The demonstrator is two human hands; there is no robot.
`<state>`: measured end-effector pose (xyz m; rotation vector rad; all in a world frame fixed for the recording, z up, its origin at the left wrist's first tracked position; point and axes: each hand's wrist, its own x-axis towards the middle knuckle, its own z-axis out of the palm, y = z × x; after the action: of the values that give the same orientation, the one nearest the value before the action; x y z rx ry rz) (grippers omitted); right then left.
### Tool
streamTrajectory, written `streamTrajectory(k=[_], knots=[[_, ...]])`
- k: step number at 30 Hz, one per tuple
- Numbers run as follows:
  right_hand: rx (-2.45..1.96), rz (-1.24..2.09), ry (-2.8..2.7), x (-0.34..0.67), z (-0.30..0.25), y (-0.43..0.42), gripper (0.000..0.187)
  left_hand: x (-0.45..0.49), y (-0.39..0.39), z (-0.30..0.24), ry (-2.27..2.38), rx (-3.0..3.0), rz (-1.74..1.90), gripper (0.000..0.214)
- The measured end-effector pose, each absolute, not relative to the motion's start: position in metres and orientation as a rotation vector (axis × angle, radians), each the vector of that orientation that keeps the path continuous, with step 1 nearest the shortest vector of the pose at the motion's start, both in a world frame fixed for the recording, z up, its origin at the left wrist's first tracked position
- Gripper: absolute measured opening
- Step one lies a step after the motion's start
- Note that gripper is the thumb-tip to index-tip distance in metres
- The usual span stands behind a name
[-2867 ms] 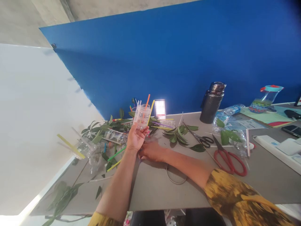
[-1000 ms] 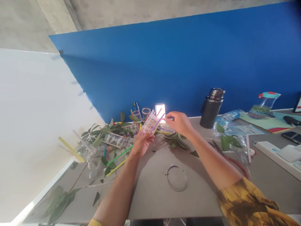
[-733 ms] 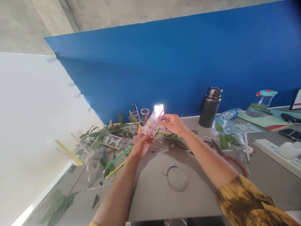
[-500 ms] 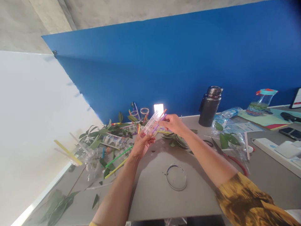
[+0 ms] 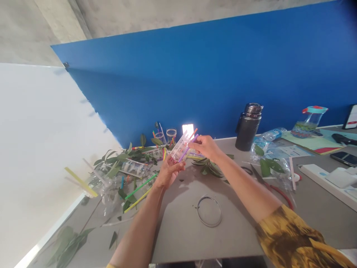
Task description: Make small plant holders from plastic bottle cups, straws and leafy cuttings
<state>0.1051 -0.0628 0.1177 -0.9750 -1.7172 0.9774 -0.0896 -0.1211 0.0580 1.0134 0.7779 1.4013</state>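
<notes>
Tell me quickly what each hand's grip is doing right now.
Left hand: closed, holding a clear plastic cup.
Right hand: fingertips at a purple straw; cannot tell whether it grips it.

Left of the dark insulated flask (image 5: 248, 127), a white glare patch (image 5: 188, 130) is blown out, too bright to make out. The left hand (image 5: 169, 174) hides the lower end of the clear plastic piece (image 5: 180, 148). Right of the flask, a dark phone (image 5: 344, 159) runs off the edge.
</notes>
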Motion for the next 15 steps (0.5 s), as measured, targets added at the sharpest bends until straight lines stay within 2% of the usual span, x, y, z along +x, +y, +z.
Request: streamTrajectory(k=[15], knots=[[-0.984,0.975,-1.686,0.1038,0.1199,-0.0652,0.035,-0.0867,-0.1231,0.0595,0.767,1.015,1.396,0.063]])
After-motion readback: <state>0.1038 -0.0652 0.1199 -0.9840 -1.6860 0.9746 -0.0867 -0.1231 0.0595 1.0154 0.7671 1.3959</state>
